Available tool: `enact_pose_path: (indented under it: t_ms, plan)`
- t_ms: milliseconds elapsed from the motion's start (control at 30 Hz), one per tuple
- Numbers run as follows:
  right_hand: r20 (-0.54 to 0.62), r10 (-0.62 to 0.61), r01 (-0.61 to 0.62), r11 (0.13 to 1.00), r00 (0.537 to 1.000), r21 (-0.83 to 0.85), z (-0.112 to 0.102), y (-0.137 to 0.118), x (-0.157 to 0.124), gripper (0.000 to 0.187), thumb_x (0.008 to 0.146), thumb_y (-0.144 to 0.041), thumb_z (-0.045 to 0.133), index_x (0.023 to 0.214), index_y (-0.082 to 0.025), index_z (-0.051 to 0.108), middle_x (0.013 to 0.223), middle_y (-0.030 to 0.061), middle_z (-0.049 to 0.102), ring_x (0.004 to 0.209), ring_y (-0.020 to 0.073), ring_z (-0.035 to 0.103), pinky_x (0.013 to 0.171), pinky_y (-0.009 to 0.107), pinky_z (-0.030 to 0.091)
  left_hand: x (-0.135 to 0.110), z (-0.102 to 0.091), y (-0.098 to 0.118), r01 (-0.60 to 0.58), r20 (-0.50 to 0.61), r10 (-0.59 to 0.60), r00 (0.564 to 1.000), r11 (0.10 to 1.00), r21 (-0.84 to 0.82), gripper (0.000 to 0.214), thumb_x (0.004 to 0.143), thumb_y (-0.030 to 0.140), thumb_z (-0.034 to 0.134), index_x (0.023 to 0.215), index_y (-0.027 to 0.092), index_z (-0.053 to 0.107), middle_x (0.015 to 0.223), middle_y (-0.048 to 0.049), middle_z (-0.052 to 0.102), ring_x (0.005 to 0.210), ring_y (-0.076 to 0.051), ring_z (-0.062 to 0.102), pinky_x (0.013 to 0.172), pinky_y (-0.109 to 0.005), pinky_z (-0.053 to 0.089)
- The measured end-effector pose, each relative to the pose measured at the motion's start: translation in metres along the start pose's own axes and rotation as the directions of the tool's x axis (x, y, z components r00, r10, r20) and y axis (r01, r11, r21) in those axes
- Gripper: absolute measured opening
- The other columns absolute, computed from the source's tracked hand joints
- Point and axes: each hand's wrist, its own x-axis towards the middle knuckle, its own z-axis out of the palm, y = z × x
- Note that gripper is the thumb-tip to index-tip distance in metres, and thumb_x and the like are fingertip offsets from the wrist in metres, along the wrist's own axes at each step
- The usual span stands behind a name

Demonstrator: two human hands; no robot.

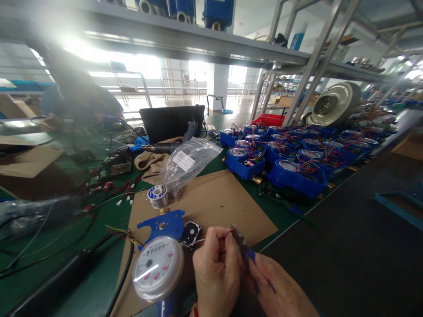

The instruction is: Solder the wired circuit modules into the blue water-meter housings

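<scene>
My left hand (pixel 216 268) is closed in a pinch on a thin wire, whose red end (pixel 230 231) shows at the fingertips. Beside it, my right hand (pixel 274 279) grips blue-handled pliers (pixel 243 243), their metal jaws close to that wire end. To the left of my hands is a round water meter dial (pixel 158 266) with a clear cover. Behind the dial lies a blue meter housing part (pixel 165 226) with a brass fitting. A small black module (pixel 191 233) sits next to it, a pale wire running toward my left hand.
Under the parts lies a cardboard sheet (pixel 211 198). A solder spool (pixel 158 196), a plastic bag (pixel 191 160) and a cloth (pixel 151 165) are behind. Rows of blue meters (pixel 297 176) with loose wires stand right. A black cable (pixel 62 277) crosses the left; a metal shelf (pixel 198 42) hangs overhead.
</scene>
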Motion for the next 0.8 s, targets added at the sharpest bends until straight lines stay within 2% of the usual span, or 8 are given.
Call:
enact_pose_path:
  t_ms: [67,167,267,367,433,533,667,800]
  plan:
    - [-0.106,-0.057,0.066,0.995,0.993,0.076,-0.015,-0.014,0.016,0.034,0.093,-0.054,0.051,0.080,-0.028,0.066,0.077,0.0011,0.063,0.067,0.0195,0.058,0.068,0.033,0.055,-0.001,-0.001,-0.003,-0.021,-0.096,0.027,0.995,0.998,0.057,0.027,0.088,0.043,0.055,0.076,0.019,0.057,0.050,0.0064,0.042,0.043,-0.006,0.036,0.044,-0.019,0.026]
    - [-0.289,-0.091,0.169,0.951,0.953,0.259,-0.037,-0.021,0.028,0.032,0.095,-0.049,0.049,0.074,-0.029,0.062,0.081,-0.0016,0.060,0.069,0.0163,0.056,0.063,0.027,0.053,-0.002,-0.007,-0.010,0.022,-0.198,-0.001,0.980,0.994,0.105,0.027,0.086,0.044,0.057,0.077,0.018,0.058,0.053,0.0074,0.035,0.047,-0.006,0.030,0.047,-0.019,0.023]
    - [-0.174,-0.057,0.072,0.994,0.983,0.082,-0.041,-0.006,0.017,0.028,0.092,-0.048,0.056,0.094,-0.025,0.070,0.092,0.0057,0.068,0.087,0.0241,0.063,0.078,0.036,0.057,-0.001,-0.011,-0.015,0.050,-0.155,-0.033,0.987,0.993,0.109,0.029,0.087,0.046,0.055,0.081,0.018,0.058,0.055,0.0072,0.037,0.047,-0.006,0.033,0.047,-0.018,0.025]
    - [-0.146,0.009,-0.018,0.998,0.989,-0.065,-0.031,0.017,-0.003,0.041,0.089,-0.052,0.060,0.115,-0.021,0.069,0.114,0.0098,0.070,0.106,0.0307,0.064,0.090,0.042,0.057,0.004,-0.013,-0.016,-0.028,-0.057,0.038,0.998,0.984,0.174,0.028,0.089,0.046,0.054,0.088,0.018,0.059,0.056,0.0069,0.039,0.045,-0.007,0.036,0.044,-0.018,0.027]
    - [-0.150,0.062,-0.073,0.995,0.987,-0.072,-0.026,0.027,-0.013,0.046,0.087,-0.056,0.062,0.117,-0.023,0.069,0.123,0.0091,0.069,0.116,0.0319,0.061,0.096,0.042,0.055,0.006,-0.014,-0.015,-0.118,0.008,0.119,0.993,0.968,0.223,0.028,0.090,0.044,0.053,0.097,0.018,0.059,0.059,0.0065,0.040,0.045,-0.008,0.040,0.043,-0.018,0.031]
    - [-0.100,0.124,-0.131,0.989,0.987,-0.073,-0.022,0.033,-0.019,0.050,0.085,-0.061,0.061,0.120,-0.026,0.069,0.133,0.0075,0.063,0.131,0.0318,0.050,0.109,0.044,0.045,0.006,-0.016,-0.014,-0.217,0.049,0.212,0.976,0.938,0.270,0.028,0.096,0.037,0.044,0.113,0.019,0.057,0.069,0.0025,0.050,0.059,-0.011,0.051,0.055,-0.020,0.041]
    - [-0.098,0.118,-0.125,0.990,0.988,-0.070,-0.017,0.032,-0.023,0.051,0.083,-0.064,0.061,0.115,-0.026,0.071,0.138,0.0069,0.060,0.134,0.0317,0.046,0.117,0.047,0.032,0.004,-0.015,-0.016,-0.187,0.006,0.195,0.981,0.936,0.299,0.035,0.099,0.033,0.038,0.130,0.021,0.046,0.075,0.0007,0.057,0.064,-0.012,0.056,0.063,-0.022,0.045]
    - [-0.108,0.021,-0.036,0.990,0.994,-0.134,-0.009,0.023,-0.026,0.045,0.085,-0.061,0.063,0.106,-0.023,0.074,0.127,0.0092,0.066,0.124,0.0313,0.056,0.111,0.043,0.041,0.005,-0.011,-0.019,-0.204,-0.054,0.225,0.973,0.944,0.260,0.039,0.097,0.032,0.046,0.132,0.020,0.037,0.073,0.0021,0.065,0.069,-0.012,0.065,0.066,-0.021,0.049]
